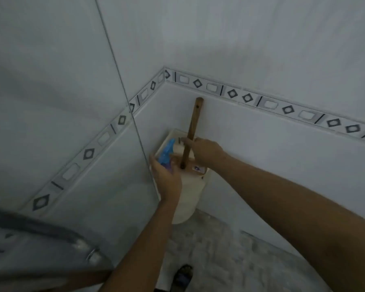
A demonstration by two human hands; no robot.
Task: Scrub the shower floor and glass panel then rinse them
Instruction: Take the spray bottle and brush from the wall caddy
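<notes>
My right forearm fills the lower right corner, closest to the lens. The glass panel point(61, 102) takes up the whole left side, its edge running down to the white tank point(190, 192) in the corner of the tiled walls. The mottled grey floor point(230, 249) lies below, with a sandalled foot point(183, 275) at the bottom edge. On the tank top stands a wooden stick point(191, 131), its upper end leaning on the wall just under the patterned border point(268, 104). My right hand point(204, 151) curls round the stick low down. My left hand point(167, 178) grips a blurred blue object point(167, 152) at the tank's left edge.
</notes>
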